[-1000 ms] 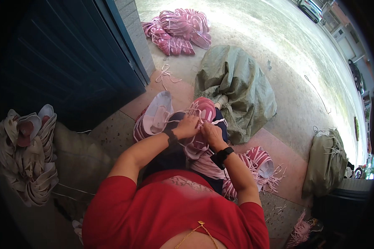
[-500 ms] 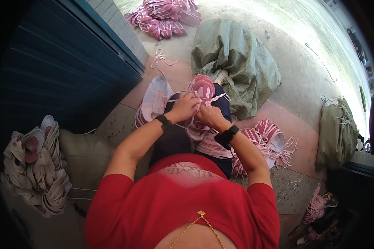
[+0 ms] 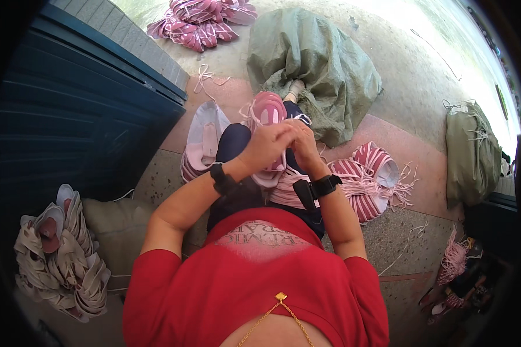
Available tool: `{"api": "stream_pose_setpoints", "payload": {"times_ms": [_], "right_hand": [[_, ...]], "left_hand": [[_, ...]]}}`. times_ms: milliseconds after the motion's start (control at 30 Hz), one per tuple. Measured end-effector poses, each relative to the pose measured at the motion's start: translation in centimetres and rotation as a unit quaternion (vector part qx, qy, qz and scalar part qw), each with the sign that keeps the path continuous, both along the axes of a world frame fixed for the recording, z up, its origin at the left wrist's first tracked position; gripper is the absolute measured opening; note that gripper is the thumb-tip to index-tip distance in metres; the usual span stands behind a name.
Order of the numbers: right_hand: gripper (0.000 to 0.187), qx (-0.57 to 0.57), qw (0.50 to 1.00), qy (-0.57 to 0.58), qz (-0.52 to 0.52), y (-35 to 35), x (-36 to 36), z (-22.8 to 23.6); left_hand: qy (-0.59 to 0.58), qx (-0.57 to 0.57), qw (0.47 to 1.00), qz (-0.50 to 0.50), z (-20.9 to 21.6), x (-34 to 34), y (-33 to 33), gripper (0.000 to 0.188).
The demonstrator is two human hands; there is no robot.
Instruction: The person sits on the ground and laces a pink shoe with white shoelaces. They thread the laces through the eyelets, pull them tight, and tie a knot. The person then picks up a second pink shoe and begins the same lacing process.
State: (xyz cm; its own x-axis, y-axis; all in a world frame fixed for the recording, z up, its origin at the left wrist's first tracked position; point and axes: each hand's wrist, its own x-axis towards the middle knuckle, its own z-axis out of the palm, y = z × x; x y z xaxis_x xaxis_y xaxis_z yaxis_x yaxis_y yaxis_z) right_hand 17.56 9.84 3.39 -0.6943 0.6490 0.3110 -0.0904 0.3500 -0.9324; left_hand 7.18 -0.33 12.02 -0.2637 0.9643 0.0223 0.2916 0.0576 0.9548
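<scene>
A pink shoe upper (image 3: 267,107) with pale stripes and white lacing lies over my lap, toe end away from me. My left hand (image 3: 266,146) reaches across it, fingers bent and closed. Its fingertips meet those of my right hand (image 3: 302,143), also closed. Between and just beyond them shows a white shoelace (image 3: 301,119), pinched at the fingertips; most of it is hidden by the fingers. More pink laces (image 3: 292,189) lie bunched on my thigh below the hands. Beside my left knee rests a pink and white upper (image 3: 201,139) with its pale lining showing.
Bundled striped pink uppers (image 3: 364,179) lie at my right. Beige uppers (image 3: 61,260) are heaped at the left, beside a dark blue metal door (image 3: 81,115). A large green sack (image 3: 318,69) stands ahead, another sack (image 3: 472,156) far right. More pink uppers (image 3: 202,23) lie beyond.
My hands have drawn together, fingertips now meeting right of the upper. The lace loops that stretched over the shoe are no longer spread between them. The view has shifted slightly.
</scene>
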Motion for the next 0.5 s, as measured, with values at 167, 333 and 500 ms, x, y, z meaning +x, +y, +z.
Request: {"api": "stream_pose_setpoints", "payload": {"times_ms": [167, 333, 500], "right_hand": [[0.031, -0.401, 0.914, -0.005, 0.052, -1.8, -1.0, 2.0], [0.032, -0.395, 0.916, 0.002, 0.073, -2.4, -1.6, 2.4], [0.031, -0.373, 0.925, -0.014, 0.067, -2.6, -1.8, 2.5]], "left_hand": [[0.009, -0.073, 0.992, 0.098, -2.4, -2.3, -1.6, 0.027], [0.059, -0.068, 0.990, 0.107, -2.7, -2.0, -1.7, 0.032], [0.011, -0.069, 0.992, 0.105, -3.1, -2.1, -1.7, 0.029]]}}
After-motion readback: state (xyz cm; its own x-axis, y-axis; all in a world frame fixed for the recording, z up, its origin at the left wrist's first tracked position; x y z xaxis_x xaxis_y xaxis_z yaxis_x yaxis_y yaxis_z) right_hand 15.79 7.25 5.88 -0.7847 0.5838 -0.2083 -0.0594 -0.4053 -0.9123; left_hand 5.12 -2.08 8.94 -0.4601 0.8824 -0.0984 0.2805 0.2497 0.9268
